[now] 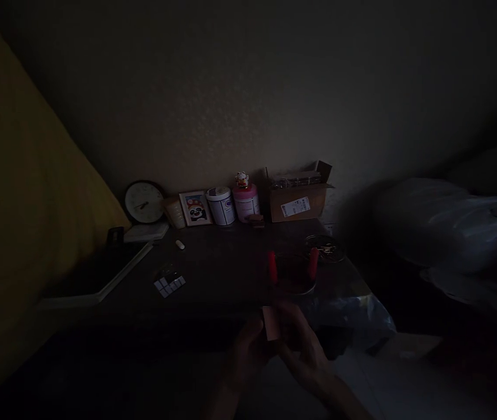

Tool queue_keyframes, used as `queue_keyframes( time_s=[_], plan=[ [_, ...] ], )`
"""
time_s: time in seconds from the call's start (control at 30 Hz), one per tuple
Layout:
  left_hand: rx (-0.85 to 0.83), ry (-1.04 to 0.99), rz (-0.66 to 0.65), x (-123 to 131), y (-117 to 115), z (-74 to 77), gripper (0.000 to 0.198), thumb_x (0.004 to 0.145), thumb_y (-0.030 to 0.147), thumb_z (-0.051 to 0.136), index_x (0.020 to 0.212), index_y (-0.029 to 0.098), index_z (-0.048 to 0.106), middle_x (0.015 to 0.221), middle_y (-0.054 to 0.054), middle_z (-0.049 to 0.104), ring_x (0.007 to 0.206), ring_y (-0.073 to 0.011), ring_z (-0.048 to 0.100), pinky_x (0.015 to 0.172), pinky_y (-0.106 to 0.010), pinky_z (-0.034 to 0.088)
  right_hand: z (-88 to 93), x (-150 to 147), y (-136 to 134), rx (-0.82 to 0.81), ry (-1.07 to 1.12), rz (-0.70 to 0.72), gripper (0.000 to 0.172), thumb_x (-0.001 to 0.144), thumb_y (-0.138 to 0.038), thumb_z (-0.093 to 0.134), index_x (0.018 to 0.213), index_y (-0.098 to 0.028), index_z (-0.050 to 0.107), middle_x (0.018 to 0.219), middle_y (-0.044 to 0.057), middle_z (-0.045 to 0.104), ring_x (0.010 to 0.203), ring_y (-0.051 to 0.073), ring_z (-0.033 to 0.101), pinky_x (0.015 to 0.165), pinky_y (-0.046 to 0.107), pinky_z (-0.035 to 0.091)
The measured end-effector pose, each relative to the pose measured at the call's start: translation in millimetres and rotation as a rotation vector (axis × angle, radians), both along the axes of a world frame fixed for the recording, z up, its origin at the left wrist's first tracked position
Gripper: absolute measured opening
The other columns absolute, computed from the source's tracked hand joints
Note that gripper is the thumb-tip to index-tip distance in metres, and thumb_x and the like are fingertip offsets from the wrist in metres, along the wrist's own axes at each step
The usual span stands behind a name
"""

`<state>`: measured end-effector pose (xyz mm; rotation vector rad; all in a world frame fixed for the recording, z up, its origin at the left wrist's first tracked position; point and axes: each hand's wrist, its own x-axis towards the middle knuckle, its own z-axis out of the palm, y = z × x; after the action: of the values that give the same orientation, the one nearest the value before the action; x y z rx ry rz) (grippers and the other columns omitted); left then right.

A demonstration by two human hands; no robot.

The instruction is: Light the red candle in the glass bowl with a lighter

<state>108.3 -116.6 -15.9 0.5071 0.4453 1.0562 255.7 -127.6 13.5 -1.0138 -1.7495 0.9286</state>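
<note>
The scene is very dark. In front of the table edge, both of my hands are around a small pale pink rectangular piece [270,323]; whether it is a card or a small box, I cannot tell. My left hand [247,345] is closed at its left side, the thumb pointing up beside it. From the right, my right hand [304,345] closes on it with bent fingers, partly lost in shadow. Just beyond them on the table stand two upright red handles [272,268], with a dark curved rim between them.
Along the wall stand a round clock [144,202], a panda picture [196,208], a white tub [221,207], a pink-lidded tub [246,205] and a cardboard box [314,209]. A white-tiled object [170,286] lies at left. Plastic bags [441,224] bulge at right.
</note>
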Motion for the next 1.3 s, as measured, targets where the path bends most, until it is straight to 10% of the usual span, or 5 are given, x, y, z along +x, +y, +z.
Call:
queue_keyframes(
  time_s=[1.3],
  plan=[
    [-0.119,-0.192,-0.046,14.4,-3.3,-2.8,0.042,0.079,0.042,0.06,0.111,0.015,0.065,0.113,-0.011,0.066,0.111,-0.0271,0.054,0.092,-0.035,0.039,-16.0,-7.9,1.8,0.014,0.067,-0.038,0.049,0.087,-0.03,0.046,0.134,-0.026,0.032,0.138,0.006,0.043,0.127,0.02,0.042,0.104,0.034,0.04]
  ],
)
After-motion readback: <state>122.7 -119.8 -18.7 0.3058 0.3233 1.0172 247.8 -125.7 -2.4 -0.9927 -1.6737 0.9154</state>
